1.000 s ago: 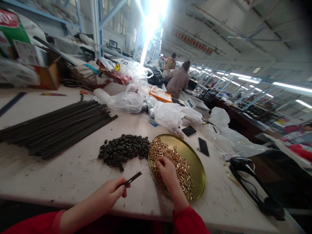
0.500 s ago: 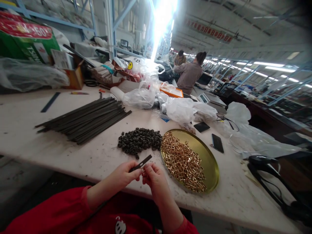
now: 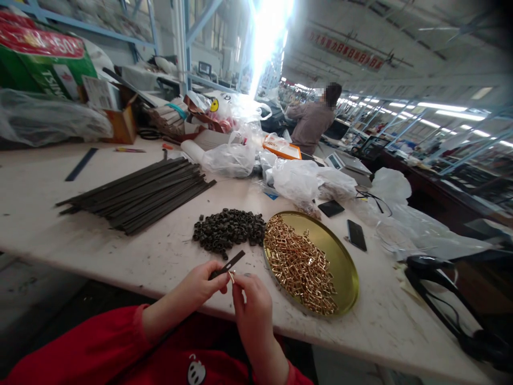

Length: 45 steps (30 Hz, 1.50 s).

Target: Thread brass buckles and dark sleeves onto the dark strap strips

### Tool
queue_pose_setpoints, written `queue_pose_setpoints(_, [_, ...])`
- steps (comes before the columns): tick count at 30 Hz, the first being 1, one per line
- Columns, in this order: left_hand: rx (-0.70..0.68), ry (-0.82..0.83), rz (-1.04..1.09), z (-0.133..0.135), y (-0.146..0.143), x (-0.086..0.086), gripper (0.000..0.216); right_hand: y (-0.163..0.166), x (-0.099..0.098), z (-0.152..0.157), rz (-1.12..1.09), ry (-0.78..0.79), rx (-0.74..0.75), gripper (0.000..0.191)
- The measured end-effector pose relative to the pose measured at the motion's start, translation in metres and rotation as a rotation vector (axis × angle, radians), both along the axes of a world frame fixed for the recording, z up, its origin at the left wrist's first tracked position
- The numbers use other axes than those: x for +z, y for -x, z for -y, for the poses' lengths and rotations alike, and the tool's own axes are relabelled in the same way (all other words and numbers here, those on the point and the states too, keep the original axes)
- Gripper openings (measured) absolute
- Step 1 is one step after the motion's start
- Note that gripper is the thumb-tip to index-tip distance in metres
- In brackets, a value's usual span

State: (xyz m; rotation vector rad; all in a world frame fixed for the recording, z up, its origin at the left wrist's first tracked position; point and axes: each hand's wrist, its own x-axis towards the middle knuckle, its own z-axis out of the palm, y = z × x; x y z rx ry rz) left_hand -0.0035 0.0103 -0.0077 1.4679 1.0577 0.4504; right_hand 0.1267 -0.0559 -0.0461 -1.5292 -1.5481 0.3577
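Note:
My left hand (image 3: pixel 206 283) is closed on a dark strap (image 3: pixel 233 262) with a slot near its end, which sticks out up and to the right. Pinched in my right hand (image 3: pixel 251 299) is a small gold buckle (image 3: pixel 231 276), close against the strap's lower side; whether it touches the strap I cannot tell. Just beyond my hands lies a heap of small black loops (image 3: pixel 228 230). To the right, a round gold tray (image 3: pixel 347 267) bears a large pile of gold buckles (image 3: pixel 300 267).
A bundle of long dark straps (image 3: pixel 140 195) lies at the left of the white table (image 3: pixel 168 262). Clear plastic bags (image 3: pixel 296 179) stretch along the back. A phone (image 3: pixel 356 235) lies beyond the tray, and a black frame (image 3: pixel 436 299) stands at the right. A co-worker (image 3: pixel 315 120) stands farther off.
My right hand has turned and drawn slightly down, so the gold buckle now shows at its fingertips. The strap in my left hand has shifted a little left. One distant person is no longer visible.

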Motion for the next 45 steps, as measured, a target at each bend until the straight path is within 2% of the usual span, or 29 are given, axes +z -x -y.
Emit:
queue_pose_setpoints(3, [0.010,0.290,0.139,0.005,0.000,0.005,0.031,-0.002,-0.003,0.004,0.315,-0.156,0.002,0.021])
queue_pose_setpoints(6, [0.059,0.402,0.237,0.007,0.001,0.006,0.027,-0.002,-0.008,0.005,0.407,-0.182,-0.011,0.027])
queue_pose_setpoints(9, [0.056,0.423,0.244,0.005,0.002,0.003,0.027,0.001,-0.012,0.006,0.384,-0.172,0.004,0.027])
queue_pose_setpoints(12, [0.049,0.422,0.207,0.002,0.003,0.001,0.028,0.006,-0.010,0.006,0.140,-0.061,0.019,0.023])
queue_pose_setpoints(16, [0.025,0.350,0.082,-0.002,0.004,0.000,0.029,0.008,-0.006,0.003,-0.415,0.221,0.035,0.017])
queue_pose_setpoints(18, [0.009,0.175,-0.021,-0.003,0.004,-0.002,0.028,0.007,-0.005,-0.001,-0.616,0.316,0.084,0.014])
queue_pose_setpoints(22, [-0.041,-0.295,-0.187,0.001,0.006,-0.005,0.024,0.006,-0.003,-0.007,-0.965,0.446,0.130,0.033])
queue_pose_setpoints(25, [-0.083,-0.399,-0.255,0.005,0.006,-0.002,0.022,0.006,0.001,-0.008,-1.147,0.479,0.124,0.039])
queue_pose_setpoints(31, [-0.002,-0.342,-0.189,0.004,0.006,-0.001,0.020,0.009,0.005,-0.010,-1.092,0.427,0.128,0.029])
queue_pose_setpoints(35, [0.058,-0.297,-0.112,0.003,0.005,-0.003,0.023,0.013,0.001,-0.010,-1.152,0.407,0.088,0.026])
queue_pose_setpoints(39, [-0.010,-0.265,-0.095,0.003,0.005,-0.002,0.023,0.012,0.000,-0.010,-1.143,0.369,0.043,0.025])
queue_pose_setpoints(43, [-0.064,-0.251,-0.100,0.000,0.008,0.000,0.025,0.005,0.004,-0.011,-0.986,0.347,0.082,0.021])
queue_pose_setpoints(45, [-0.090,-0.197,-0.081,-0.002,0.008,0.001,0.026,0.004,0.006,-0.011,-0.936,0.324,0.053,0.022])
